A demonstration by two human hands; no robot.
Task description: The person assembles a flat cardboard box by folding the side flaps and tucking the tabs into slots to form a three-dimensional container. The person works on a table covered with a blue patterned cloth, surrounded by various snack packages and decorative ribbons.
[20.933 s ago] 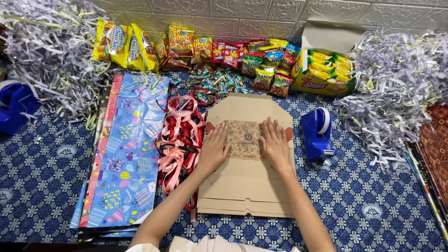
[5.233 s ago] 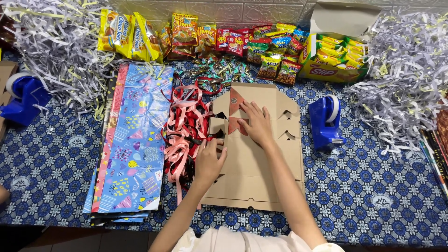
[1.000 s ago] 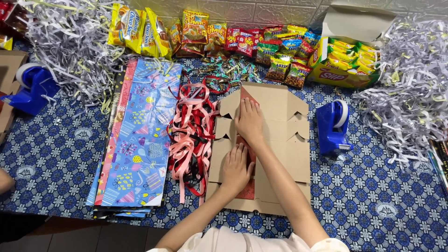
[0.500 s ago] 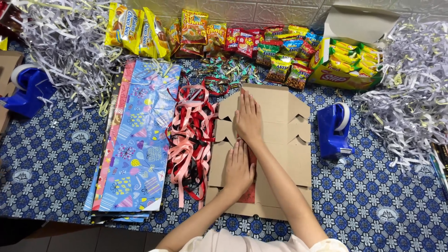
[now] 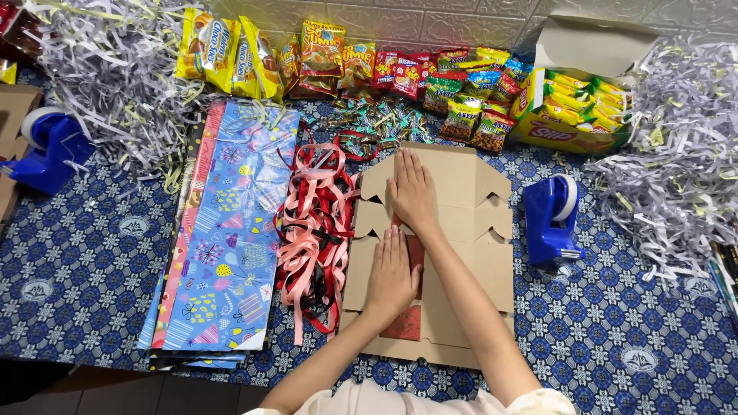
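Cardboard box blank (image 5: 461, 253) is pressed flat under both open palms: left hand (image 5: 392, 275) nearer, right hand (image 5: 413, 192) beyond. Even pressure along the crease is advised.

Colourful snack packets (image 5: 369, 65) along wall, open yellow-green carton (image 5: 573, 115) right

The left hand (image 5: 392, 278) and right hand (image 5: 413, 192) hide the red sheet (image 5: 405, 327) (mostly) on the cardboard (image 5: 469, 261).

1. A flattened cardboard box (image 5: 453, 253) lies mid-tabletop (image 5: 92, 269).
2. Ribbons (image 5: 315, 230) lie just left of it, and wrapping paper sheets (image 5: 223, 238) further left.
3. A tape dispenser (image 5: 552, 219) stands to the right.
4. Snack packets (image 5: 346, 61) line the far edge behind.
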